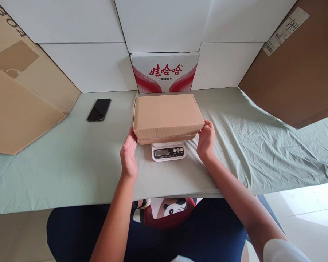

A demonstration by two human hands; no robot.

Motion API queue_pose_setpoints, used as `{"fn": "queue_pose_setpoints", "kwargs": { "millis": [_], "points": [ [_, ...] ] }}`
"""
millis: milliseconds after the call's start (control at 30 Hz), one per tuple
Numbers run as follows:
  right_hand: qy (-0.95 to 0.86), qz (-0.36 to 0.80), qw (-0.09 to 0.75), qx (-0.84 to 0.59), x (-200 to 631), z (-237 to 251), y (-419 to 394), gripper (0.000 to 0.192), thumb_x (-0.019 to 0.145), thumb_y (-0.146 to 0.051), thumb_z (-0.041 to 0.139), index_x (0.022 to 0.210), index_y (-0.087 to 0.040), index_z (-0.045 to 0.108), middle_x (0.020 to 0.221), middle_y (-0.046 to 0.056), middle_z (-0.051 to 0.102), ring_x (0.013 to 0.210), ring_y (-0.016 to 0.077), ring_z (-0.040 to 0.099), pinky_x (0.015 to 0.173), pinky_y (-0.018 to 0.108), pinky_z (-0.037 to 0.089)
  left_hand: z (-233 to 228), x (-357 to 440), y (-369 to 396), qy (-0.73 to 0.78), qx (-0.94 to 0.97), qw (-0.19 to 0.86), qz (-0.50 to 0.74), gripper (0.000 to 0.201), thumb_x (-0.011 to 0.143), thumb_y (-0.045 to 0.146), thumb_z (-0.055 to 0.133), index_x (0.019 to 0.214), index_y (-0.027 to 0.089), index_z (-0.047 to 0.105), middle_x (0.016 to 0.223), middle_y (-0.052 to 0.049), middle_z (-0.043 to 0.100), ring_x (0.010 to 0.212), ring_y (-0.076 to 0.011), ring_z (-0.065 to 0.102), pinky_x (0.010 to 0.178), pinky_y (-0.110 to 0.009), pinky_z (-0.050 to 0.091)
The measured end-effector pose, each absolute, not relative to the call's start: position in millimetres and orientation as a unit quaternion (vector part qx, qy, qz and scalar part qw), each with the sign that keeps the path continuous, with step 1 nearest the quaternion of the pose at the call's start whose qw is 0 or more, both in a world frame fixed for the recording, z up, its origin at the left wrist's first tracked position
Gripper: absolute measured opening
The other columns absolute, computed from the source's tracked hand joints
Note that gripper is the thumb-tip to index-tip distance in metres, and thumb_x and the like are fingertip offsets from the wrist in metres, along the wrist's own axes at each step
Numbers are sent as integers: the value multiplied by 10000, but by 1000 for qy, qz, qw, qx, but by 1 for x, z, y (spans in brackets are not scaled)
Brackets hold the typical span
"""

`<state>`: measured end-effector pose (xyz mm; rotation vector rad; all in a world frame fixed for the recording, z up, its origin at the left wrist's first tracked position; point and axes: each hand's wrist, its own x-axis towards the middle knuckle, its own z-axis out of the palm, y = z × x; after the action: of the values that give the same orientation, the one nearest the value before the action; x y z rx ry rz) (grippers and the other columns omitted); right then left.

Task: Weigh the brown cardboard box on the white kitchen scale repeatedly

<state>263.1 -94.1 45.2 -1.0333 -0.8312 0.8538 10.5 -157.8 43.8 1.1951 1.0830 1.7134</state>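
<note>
Brown box [168, 113] between fingers [208, 124], over scale [168, 151]

PLACE: makeshift indoor booth, home or office unclear | 12 o'clock: white panels [164, 22] | 10 and 2 o'clock: cardboard walls [19, 98] | centre: cloth-draped table [71, 167] | 6 o'clock: panda print [177, 209] | 4 and 8 o'clock: pale tiled floor [311, 207]

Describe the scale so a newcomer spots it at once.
On the pale green cloth, find the brown box between the left hand and the right hand. The scale pokes out from under its near side. Unlike the plain box and the black phone farther left, it is white, with a black panel carrying a small grey display and three round buttons.
</note>
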Motion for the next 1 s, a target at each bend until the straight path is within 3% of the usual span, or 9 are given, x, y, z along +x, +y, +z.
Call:
{"fn": "queue_pose_setpoints", "kwargs": {
  "millis": [767, 1000],
  "points": [
    [-364, 394, 710, -456, 263, 48, -94, 173, 812, -385, 537, 891, -245, 603, 934, -3, 614, 874, 161, 571, 791, 307, 490, 39, 10, -158, 435, 465, 385, 668, 819, 896, 819, 421, 1449, 251, 629, 1594, -123, 535, 1534, -340, 427, 1266, -482, 336],
    [-380, 389, 700, -462, 264, 44, -94, 168, 874, -401, 521, 907, -250, 587, 953, 0, 606, 876, 160, 572, 807, 312, 488, 38, 10, -158, 432, 466, 392, 665, 826, 879, 827, 453, 1431, 243, 642, 1585, -132, 544, 1538, -361, 415, 1254, -488, 354]
  ]
}}
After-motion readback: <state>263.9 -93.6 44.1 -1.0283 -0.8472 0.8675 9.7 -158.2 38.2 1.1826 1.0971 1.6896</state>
